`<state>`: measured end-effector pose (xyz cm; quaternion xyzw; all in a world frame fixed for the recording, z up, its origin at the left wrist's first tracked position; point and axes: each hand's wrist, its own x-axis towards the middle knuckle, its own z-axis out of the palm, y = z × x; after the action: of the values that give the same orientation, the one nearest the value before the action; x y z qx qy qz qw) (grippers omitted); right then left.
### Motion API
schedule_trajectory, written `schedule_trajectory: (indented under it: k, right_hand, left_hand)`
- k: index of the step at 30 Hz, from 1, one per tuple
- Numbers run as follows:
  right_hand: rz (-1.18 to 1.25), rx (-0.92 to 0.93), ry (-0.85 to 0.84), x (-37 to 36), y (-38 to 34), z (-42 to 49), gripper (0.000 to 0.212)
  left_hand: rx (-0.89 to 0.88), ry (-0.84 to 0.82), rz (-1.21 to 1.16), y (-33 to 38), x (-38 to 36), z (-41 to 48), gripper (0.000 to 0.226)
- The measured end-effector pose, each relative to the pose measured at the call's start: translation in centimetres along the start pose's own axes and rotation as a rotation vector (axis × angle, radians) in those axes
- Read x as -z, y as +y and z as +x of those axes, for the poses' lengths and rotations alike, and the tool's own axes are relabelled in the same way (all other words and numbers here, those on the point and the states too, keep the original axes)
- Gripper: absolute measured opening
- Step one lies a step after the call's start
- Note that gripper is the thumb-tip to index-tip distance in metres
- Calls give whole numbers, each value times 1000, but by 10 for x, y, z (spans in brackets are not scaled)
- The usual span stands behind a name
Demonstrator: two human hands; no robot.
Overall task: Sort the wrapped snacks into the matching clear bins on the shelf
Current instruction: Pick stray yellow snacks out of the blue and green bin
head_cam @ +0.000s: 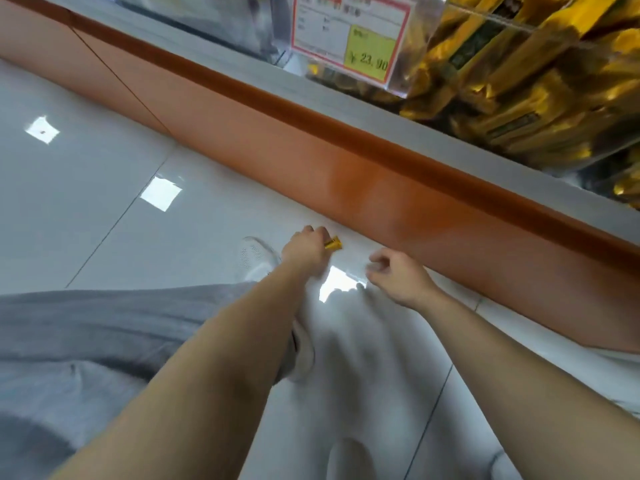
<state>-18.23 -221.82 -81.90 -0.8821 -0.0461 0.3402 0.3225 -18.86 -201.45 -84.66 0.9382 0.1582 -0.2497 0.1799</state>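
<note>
While the left hand (pixel 304 252) pinches a gold wrapped snack (pixel 333 243) just above the floor (pixel 104 209), beside the orange shelf base (pixel 346 174), the right hand (pixel 398 277) is loosely curled — its contents cannot be told. Likely fault: slick foil slips from the fingertip pinch during the lift to the clear bin (pixel 433 36) of gold packets above.

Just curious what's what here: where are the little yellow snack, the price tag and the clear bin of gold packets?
yellow snack (pixel 334 244): head view, its exposed wrapper end.
price tag (pixel 370 57): head view, its yellow price patch.
clear bin (pixel 421 60): head view, its transparent front wall.
</note>
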Motion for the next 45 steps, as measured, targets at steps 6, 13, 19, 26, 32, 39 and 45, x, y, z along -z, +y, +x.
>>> schedule_trajectory:
  k: [6, 13, 19, 26, 32, 39, 45]
  right_hand:
    - [292, 248, 50, 35, -40, -53, 33]
    - [343, 481, 280, 98, -123, -159, 10]
    - [209, 784, 670, 181, -183, -223, 10]
    - [-258, 611, 758, 264, -233, -187, 36]
    - [-455, 610, 733, 299, -194, -213, 33]
    - [-390, 508, 811, 366, -77, -261, 23]
    - [-633, 609, 567, 376, -70, -240, 56]
  left_hand:
    - [-105, -558, -648, 46, 101, -77, 13]
    - [-304, -214, -593, 83, 213, -193, 16]
    - [-634, 482, -353, 105, 294, -249, 26]
    - [-560, 704, -342, 140, 310, -226, 33]
    - [-675, 667, -197, 180, 291, -222, 38]
    - [-992, 691, 161, 259, 264, -227, 46]
    - [-810, 567, 115, 266, 280, -198, 78]
